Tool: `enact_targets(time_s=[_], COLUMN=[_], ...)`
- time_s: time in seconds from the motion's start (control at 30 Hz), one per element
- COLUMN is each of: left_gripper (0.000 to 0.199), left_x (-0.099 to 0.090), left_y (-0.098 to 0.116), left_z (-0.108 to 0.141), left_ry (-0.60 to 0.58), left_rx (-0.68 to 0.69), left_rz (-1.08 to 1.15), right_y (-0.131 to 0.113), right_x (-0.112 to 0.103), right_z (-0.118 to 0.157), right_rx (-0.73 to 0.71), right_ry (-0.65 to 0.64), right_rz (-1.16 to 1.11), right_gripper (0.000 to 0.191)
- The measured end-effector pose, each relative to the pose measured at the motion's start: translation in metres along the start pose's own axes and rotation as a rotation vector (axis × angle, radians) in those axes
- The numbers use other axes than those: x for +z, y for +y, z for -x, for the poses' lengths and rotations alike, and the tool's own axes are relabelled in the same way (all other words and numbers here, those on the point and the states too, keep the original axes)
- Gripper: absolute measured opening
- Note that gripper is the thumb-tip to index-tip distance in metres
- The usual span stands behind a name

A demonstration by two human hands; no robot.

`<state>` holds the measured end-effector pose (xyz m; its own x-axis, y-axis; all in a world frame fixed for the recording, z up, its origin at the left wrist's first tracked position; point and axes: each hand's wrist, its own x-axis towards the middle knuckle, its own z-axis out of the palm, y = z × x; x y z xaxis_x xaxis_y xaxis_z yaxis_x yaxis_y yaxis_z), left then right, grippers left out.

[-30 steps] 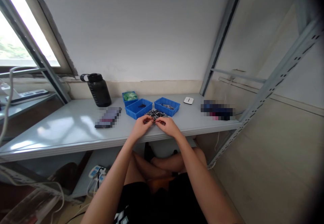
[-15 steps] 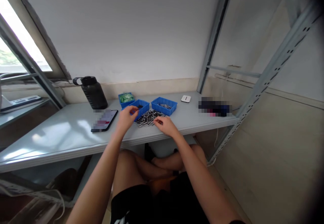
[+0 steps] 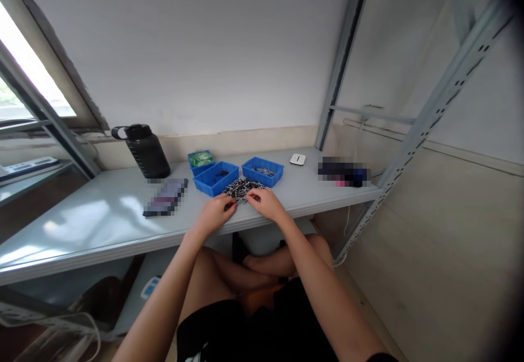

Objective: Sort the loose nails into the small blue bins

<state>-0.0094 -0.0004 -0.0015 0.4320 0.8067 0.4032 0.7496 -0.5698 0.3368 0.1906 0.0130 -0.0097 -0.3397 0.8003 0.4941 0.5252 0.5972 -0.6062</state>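
A heap of small black and silver metal pieces (image 3: 242, 188) lies on the grey shelf top. My left hand (image 3: 218, 211) is at the heap's near left edge, fingers curled together; what they hold, if anything, is too small to name. At the near right edge my right hand (image 3: 262, 202) pinches something I cannot make out. Behind the left hand stands a blue tray (image 3: 212, 184) with a few dark pieces inside. Another blue tray (image 3: 268, 179), behind the heap, holds silver pieces.
A smaller blue box (image 3: 196, 164) with green packets sits at the back. To the left are a black bottle (image 3: 149, 154) and a blurred phone (image 3: 167, 197). A white square object (image 3: 298, 159) and blurred dark items (image 3: 343, 172) lie to the right.
My left hand has moved from over the left blue tray down to the heap's near left edge. The right hand stays at the heap. The view has shifted slightly.
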Motion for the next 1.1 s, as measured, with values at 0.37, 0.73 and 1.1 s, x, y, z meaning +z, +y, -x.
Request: enact_targets(time_s=[0.37,0.73,1.1], left_gripper=[0.018,0.019,0.018], left_x=[0.008,0.007,0.008], left_y=[-0.009,-0.01,-0.003], left_z=[-0.002,0.0,-0.01], left_ry=[0.032,0.071,0.128], left_rx=[-0.051,-0.076,-0.196], left_rz=[0.102,0.079,0.294], right_y=[0.002,0.006,0.008], right_x=[0.002,0.006,0.008], right_z=[0.001,-0.003,-0.005], right_rx=[-0.016,-0.118,-0.071], right_ry=[-0.073,-0.168,-0.1], right_rz=[-0.017,0.115,0.136], right_gripper=[0.013,0.012,0.009])
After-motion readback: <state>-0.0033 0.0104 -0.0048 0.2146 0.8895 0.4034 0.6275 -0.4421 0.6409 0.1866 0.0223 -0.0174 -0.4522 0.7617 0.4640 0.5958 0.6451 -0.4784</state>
